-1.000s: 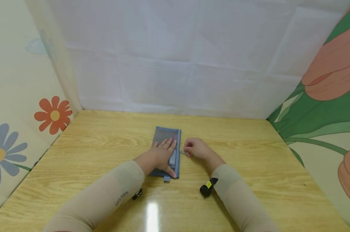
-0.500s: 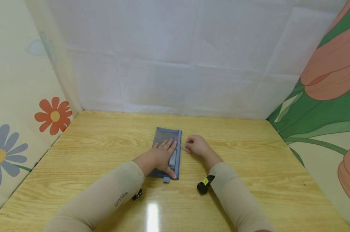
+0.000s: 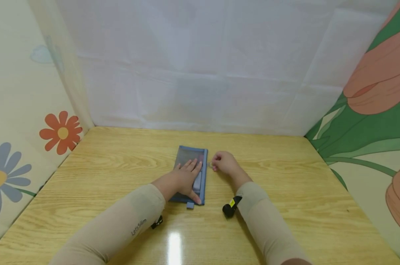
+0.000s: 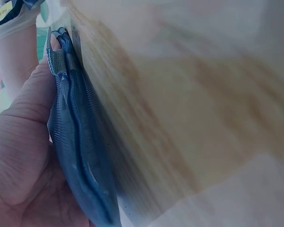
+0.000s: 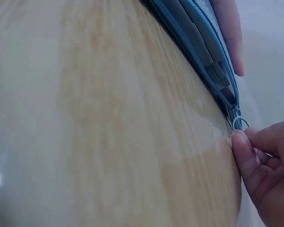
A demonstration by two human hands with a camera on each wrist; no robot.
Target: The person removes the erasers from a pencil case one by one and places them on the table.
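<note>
A blue zip pouch (image 3: pixel 188 152) with a see-through mesh front lies flat on the table. Across it rests my left hand (image 3: pixel 185 179), fingers spread. In the left wrist view the same hand (image 4: pixel 26 127) lies against the pouch (image 4: pixel 80 132). Just right of the pouch, my right hand (image 3: pixel 224 162) pinches the zipper's ring pull (image 5: pixel 240 124) between thumb and finger. The right wrist view shows the zip parted behind the slider (image 5: pixel 235 112), with grey flat items (image 5: pixel 199 42) visible inside. My left hand covers part of the pouch.
The wood-grain table (image 3: pixel 120 151) extends around the pouch on all sides. A white cloth (image 3: pixel 193 73) hangs at its back edge. Flower-printed panels (image 3: pixel 378 147) stand along both sides. A small fabric tab (image 3: pixel 190 205) sticks out of the pouch's near end.
My right hand has moved away from me along the pouch's right edge, taking the zipper pull with it. The left hand has stayed in place on the pouch.
</note>
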